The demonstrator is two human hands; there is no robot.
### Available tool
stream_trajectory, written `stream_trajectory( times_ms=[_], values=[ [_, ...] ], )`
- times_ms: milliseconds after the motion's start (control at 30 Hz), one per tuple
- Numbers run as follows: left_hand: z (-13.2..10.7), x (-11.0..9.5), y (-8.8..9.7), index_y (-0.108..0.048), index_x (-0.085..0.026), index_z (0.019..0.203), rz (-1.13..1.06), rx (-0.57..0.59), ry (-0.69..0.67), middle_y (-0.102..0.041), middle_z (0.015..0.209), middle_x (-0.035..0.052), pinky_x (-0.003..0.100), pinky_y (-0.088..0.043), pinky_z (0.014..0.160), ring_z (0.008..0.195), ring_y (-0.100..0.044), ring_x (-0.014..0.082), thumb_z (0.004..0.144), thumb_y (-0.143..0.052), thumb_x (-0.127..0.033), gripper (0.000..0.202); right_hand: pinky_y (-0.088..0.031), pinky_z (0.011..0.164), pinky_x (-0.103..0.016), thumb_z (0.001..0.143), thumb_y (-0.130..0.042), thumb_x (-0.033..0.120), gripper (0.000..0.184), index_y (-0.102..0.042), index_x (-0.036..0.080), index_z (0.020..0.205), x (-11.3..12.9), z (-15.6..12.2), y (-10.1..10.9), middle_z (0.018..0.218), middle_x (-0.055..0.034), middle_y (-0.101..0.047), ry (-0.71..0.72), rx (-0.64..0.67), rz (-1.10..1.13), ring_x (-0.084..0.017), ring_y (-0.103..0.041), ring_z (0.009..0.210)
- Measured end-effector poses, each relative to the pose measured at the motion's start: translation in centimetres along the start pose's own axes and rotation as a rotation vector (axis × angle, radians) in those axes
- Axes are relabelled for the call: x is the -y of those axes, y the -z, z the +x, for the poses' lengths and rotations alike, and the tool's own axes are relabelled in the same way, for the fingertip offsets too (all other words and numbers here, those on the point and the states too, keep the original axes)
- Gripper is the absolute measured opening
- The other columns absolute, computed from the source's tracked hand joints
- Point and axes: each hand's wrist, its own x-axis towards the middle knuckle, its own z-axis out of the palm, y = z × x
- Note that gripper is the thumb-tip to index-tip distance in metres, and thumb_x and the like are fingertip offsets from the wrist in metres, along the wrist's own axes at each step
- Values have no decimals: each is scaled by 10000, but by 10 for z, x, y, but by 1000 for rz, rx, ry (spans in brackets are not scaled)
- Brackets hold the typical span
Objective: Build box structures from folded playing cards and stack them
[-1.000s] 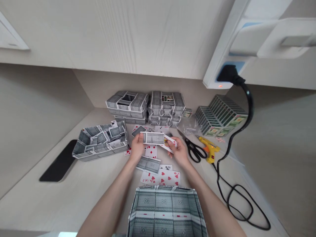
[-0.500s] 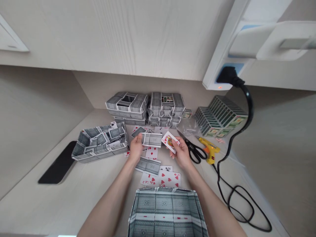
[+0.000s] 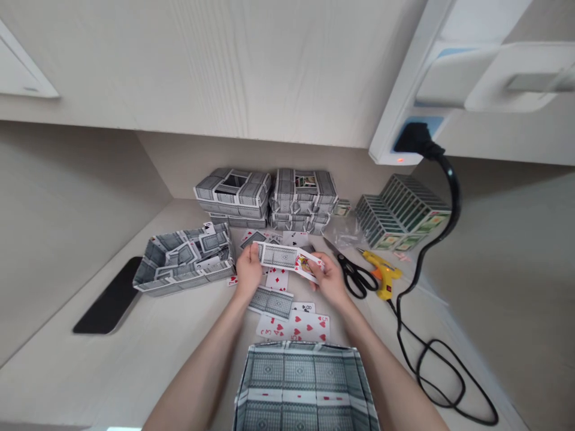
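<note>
My left hand point(image 3: 250, 272) pinches the left end of a folded playing-card strip point(image 3: 278, 256), its grey patterned back facing up. A face card point(image 3: 305, 265) is gripped in my right hand point(image 3: 329, 278), picture side up, and its left edge meets or overlaps the strip's right end; whether one is tucked into the other I cannot tell. Below them on the table lie another grey card strip point(image 3: 272, 302) and some red heart cards point(image 3: 309, 327). Close to me stands a box made of cards point(image 3: 296, 365), partly cut off by the frame.
An open card box point(image 3: 179, 278) with loose cards stands left, beside a black phone point(image 3: 108, 299). Card boxes point(image 3: 233, 191) are stacked at the back. Scissors point(image 3: 357, 278), a yellow glue gun point(image 3: 384, 272) with its cord, and green card packs point(image 3: 399, 209) are on the right.
My right hand has brought the face card left and turned it flatter, so that it now meets the strip's end. My left hand keeps its hold on the strip.
</note>
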Motion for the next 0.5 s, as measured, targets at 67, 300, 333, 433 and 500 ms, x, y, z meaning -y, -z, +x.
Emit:
stream_trajectory(
  times_ms=[67,300,333,433,500],
  values=[
    [-2,-3,0,-472,-181,648,-20,28,35,-453,480,-42,211,-338,432,418,-416,103,840,-373,-496,382,-258,303,-177,731,-579,521,354,-513,198,860,1,0,1,550,36,-582,-44,37,-4,-56,-380,312],
    [-8,-14,-1,-442,-189,615,60,81,-3,-369,377,-71,207,-304,415,349,-388,95,861,-365,-421,347,-311,358,-156,663,-639,492,351,-545,212,853,4,1,10,673,25,-609,-242,43,-29,-104,-547,484],
    [-8,-13,-1,-449,-189,618,80,89,-9,-369,369,-71,208,-302,418,349,-392,98,860,-366,-413,340,-323,367,-159,662,-640,485,341,-548,213,845,5,1,11,673,25,-615,-254,51,-35,-106,-549,492],
    [-8,-11,-1,-462,-189,620,124,96,-29,-373,353,-70,211,-302,432,352,-403,104,858,-370,-408,336,-359,397,-172,662,-642,466,314,-553,214,826,4,1,13,682,23,-627,-265,69,-29,-116,-560,529],
    [-8,-10,-1,-464,-190,621,124,100,-34,-380,354,-69,213,-305,441,355,-408,106,860,-364,-413,342,-366,410,-177,663,-641,457,306,-552,217,829,3,1,15,687,26,-624,-259,85,-19,-114,-554,535]
  ],
)
